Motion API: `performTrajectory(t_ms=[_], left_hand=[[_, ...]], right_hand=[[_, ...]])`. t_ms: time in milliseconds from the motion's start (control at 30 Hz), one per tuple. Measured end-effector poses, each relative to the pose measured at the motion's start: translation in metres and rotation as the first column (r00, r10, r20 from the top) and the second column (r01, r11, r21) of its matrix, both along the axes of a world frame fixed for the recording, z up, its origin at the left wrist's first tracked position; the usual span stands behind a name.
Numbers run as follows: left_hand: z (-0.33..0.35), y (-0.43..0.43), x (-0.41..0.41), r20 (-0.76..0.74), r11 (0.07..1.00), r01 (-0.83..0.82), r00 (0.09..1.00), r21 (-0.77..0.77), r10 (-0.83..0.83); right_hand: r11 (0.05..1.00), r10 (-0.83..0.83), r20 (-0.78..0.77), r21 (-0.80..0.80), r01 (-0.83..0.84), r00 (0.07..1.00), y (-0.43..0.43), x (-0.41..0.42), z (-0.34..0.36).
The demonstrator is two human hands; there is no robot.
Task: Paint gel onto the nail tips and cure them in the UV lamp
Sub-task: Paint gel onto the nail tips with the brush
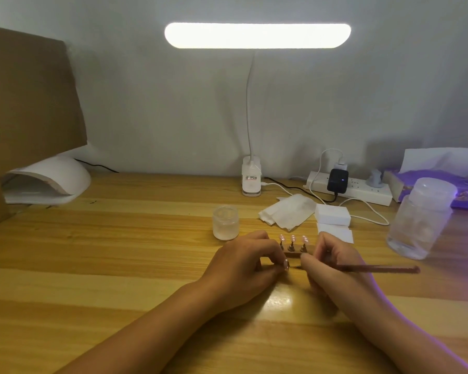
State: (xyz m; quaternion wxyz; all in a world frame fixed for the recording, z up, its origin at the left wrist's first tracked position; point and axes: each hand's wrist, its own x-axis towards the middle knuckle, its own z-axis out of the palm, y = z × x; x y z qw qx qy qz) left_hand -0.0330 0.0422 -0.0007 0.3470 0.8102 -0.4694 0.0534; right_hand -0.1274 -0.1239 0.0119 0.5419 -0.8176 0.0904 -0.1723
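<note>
1. The left hand rests curled on the surface, its thumb and fingers pinching the left end of the wooden holder.
2. Three nail tips stand upright on the holder, mid-surface, between the two hands.
3. The right hand pinches a brush like a pen, with the handle pointing toward the right edge.
4. The UV lamp sits at the far left corner, well apart from the tips.
5. A frosted jar stands just beyond the left hand, and a clear bottle stands near the right edge.
</note>
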Motion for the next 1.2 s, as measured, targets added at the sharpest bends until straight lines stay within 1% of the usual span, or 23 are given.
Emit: performTrajectory(t_ms=[33,133,267,367,400,500,533,633,733,767,867,900,1000,1133,1200], left_hand=[[0.0,0.0001,0.0001,-0.001,1.0,0.0,1.0,-0.001,0.0],[0.0002,0.0001,0.0005,-0.012,1.0,0.001,1.0,-0.007,-0.001],[0.001,-0.0001,0.0,-0.003,1.0,0.0,1.0,-0.005,0.0],[0.0008,0.0003,0.0,-0.011,1.0,0.002,1.0,-0.006,-0.002],[0.0008,0.0004,0.0003,-0.006,1.0,0.001,1.0,-0.004,-0.001],[0.0008,0.0001,0.0003,-0.002,1.0,0.002,1.0,-0.007,-0.003],[0.001,0.0,0.0005,-0.01,1.0,0.005,1.0,-0.011,-0.005],[0.0004,0.0,0.0012,-0.025,1.0,0.007,1.0,-0.015,-0.007],[-0.0001,-0.0006,0.0012,-0.019,1.0,-0.001,1.0,-0.023,0.0],[-0.0002,-0.0006,0.0009,-0.019,1.0,-0.001,1.0,-0.021,0.001],[0.0,-0.0003,0.0013,-0.03,1.0,0.006,1.0,-0.019,-0.007],[0.0001,-0.0004,0.0016,-0.028,1.0,0.006,1.0,-0.018,-0.006],[0.0001,-0.0007,0.0008,-0.013,1.0,-0.004,1.0,-0.016,0.004],[0.0004,-0.0001,0.0005,-0.026,1.0,0.013,1.0,-0.02,-0.013],[0.0007,-0.0003,0.0009,-0.023,1.0,0.011,1.0,-0.021,-0.011]], right_hand=[[1.0,-0.01,-0.004,-0.005,0.01,1.0,-0.0007,0.0007,-0.0006],[0.997,-0.019,0.029,0.073,0.017,0.999,-0.0005,-0.0011,-0.0001],[1.0,-0.013,0.008,-0.016,0.014,1.0,-0.0012,0.0025,-0.0025],[0.999,-0.028,0.045,0.048,0.026,0.999,-0.0012,0.0008,-0.0024],[0.999,-0.018,0.05,0.042,0.016,0.999,-0.0008,0.0005,-0.0022],[0.999,-0.002,0.004,-0.041,0.002,1.0,-0.0019,0.0021,-0.0032],[1.0,-0.01,-0.001,-0.028,0.01,1.0,-0.0028,0.0027,-0.0034],[0.996,-0.021,0.041,0.087,0.017,0.999,-0.001,0.0011,-0.0026],[1.0,-0.004,0.023,-0.006,0.004,1.0,-0.001,0.0033,-0.0038],[1.0,-0.009,0.01,-0.013,0.009,1.0,-0.0015,0.004,-0.0044],[0.998,-0.019,0.051,0.065,0.016,0.999,-0.0013,0.002,-0.0042],[0.998,-0.015,0.065,0.062,0.011,0.998,-0.0005,0.0015,-0.0039],[1.0,-0.01,0.045,-0.018,0.011,0.999,-0.0015,0.0023,-0.0049],[0.997,-0.031,0.078,0.078,0.024,0.996,-0.0003,0.0012,-0.0043],[0.999,-0.031,0.069,0.039,0.028,0.997,0.0005,0.0025,-0.0048]])
